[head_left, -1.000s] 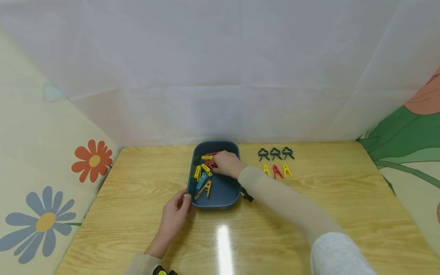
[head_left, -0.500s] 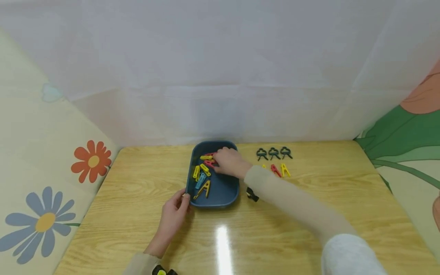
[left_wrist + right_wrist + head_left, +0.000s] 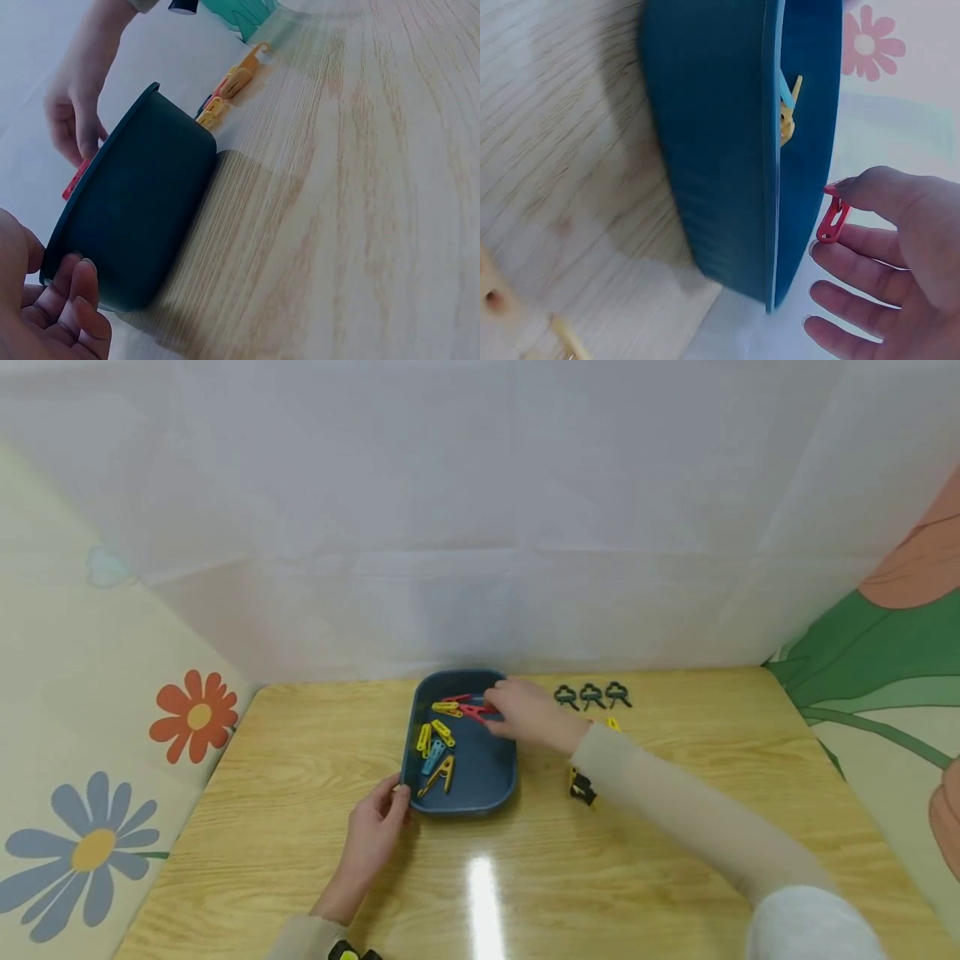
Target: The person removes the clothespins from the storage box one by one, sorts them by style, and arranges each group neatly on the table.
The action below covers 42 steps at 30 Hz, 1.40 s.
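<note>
My left hand [image 3: 375, 818] grips the near left corner of a dark blue plastic tray [image 3: 480, 781]; its thumb is at the rim and its fingers [image 3: 84, 285] lie against the outer wall. Over the tray's far right part, my right hand [image 3: 528, 717] pinches a red clothespin [image 3: 834, 219] between thumb and index finger, the other fingers spread. Inside the tray, yellow clothespins [image 3: 424, 739], a blue clothespin [image 3: 433, 757] and a yellow-and-black clip [image 3: 442, 770] lie along the left side. Another red clothespin lies by the yellow ones at the back, partly covered.
Three dark clips [image 3: 592, 696] stand in a row on the wooden table [image 3: 300, 735] right of the tray. In front of them, a yellow clothespin [image 3: 613, 724] shows beside my right sleeve [image 3: 675, 802], which hides its neighbours. A white sheet [image 3: 337, 527] hangs behind.
My right hand has drawn rightward from the clothespins toward the tray's right rim, bringing the red clothespin along. My left hand keeps its hold on the tray.
</note>
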Motion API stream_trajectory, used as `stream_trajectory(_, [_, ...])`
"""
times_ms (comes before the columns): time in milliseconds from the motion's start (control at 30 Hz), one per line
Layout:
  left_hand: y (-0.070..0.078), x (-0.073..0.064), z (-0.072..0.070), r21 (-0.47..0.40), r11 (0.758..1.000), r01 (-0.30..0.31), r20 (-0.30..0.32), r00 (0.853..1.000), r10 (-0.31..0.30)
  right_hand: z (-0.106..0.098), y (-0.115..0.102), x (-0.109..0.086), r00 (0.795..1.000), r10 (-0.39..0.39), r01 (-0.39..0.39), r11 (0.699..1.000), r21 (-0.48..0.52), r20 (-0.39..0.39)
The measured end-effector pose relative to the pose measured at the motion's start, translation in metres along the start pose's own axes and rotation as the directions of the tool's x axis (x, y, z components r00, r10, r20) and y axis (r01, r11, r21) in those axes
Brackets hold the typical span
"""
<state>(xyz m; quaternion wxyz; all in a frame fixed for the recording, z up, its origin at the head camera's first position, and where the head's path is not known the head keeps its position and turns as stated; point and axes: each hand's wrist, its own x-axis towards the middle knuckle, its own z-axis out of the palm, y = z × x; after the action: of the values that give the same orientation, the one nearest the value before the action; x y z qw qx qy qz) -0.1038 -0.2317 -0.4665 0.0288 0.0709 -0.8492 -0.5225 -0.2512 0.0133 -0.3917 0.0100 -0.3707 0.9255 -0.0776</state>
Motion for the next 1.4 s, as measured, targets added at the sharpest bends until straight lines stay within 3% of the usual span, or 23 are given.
stream_trajectory(367, [-0.004, -0.001, -0.002, 0.002, 1.000, 0.003, -0.008, 1.000, -0.003, -0.009, 0.036, -0.046, 0.994, 0.090, -0.084, 0.992, 0.090, -0.062])
stream_trajectory(700, [-0.005, 0.000, -0.003, 0.008, 1.000, 0.013, 0.000, 1.000, -0.013, -0.005, 0.076, -0.091, 0.975, 0.199, -0.174, 0.962, 0.211, -0.102])
stream_trajectory(1100, [-0.004, 0.002, -0.002, -0.001, 1.000, 0.017, 0.014, 1.000, -0.017, 0.013, 0.123, -0.137, 0.930, 0.362, -0.338, 0.911, 0.235, -0.069])
stream_trajectory(1400, [-0.003, 0.002, -0.001, 0.002, 1.000, 0.030, 0.023, 0.999, -0.030, 0.028, 0.138, -0.157, 0.894, 0.447, -0.421, 0.861, 0.284, -0.030])
